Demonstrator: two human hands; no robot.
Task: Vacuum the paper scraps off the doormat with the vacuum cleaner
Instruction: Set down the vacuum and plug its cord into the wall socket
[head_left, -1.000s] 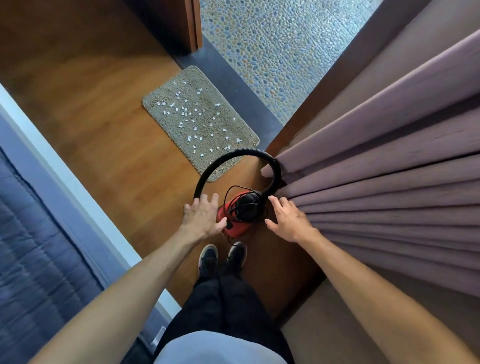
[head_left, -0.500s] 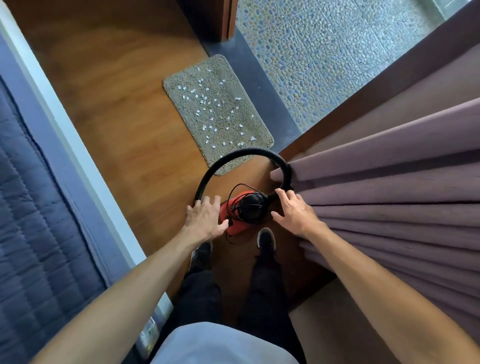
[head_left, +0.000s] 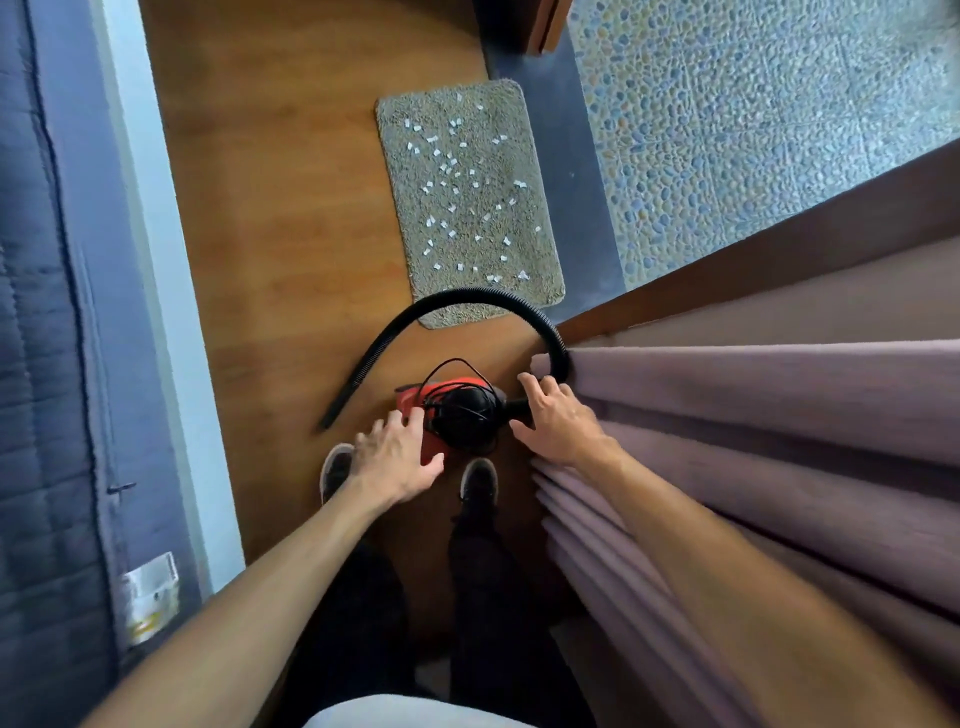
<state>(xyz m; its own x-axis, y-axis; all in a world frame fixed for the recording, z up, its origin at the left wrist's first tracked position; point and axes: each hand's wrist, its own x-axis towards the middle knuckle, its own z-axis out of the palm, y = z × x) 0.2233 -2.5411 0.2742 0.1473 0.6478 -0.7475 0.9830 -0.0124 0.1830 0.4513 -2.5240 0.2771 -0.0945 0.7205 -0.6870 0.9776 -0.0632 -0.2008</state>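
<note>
1. A person stands over a red canister vacuum cleaner (head_left: 413, 401) on the wooden floor (head_left: 291, 260), just ahead of both shoes. The left hand (head_left: 397, 457), fingers spread wide and holding nothing, reaches its shell at 8 o'clock. The right hand (head_left: 556, 421) lies over the hose neck at 3 o'clock, fingers bent; whether they have closed on it cannot be told.
2. The doormat (head_left: 540, 283) lies at 12 o'clock from the cleaner, strewn with paper scraps (head_left: 447, 166), none yet lifted. The black hose (head_left: 467, 295) arcs over its near edge.
3. The power cord (head_left: 457, 370) sits wound on top. It likely needs freeing first, and the body, not the hose, should take the lift.
4. A pleated curtain (head_left: 753, 415) crowds 3 o'clock, touching the hose, and a bed (head_left: 47, 364) bounds 9 o'clock. Open floor runs from 10 to 12 o'clock. The dark threshold (head_left: 566, 182) edges the mat's right side, so strokes are probably best drawn toward the wood.
</note>
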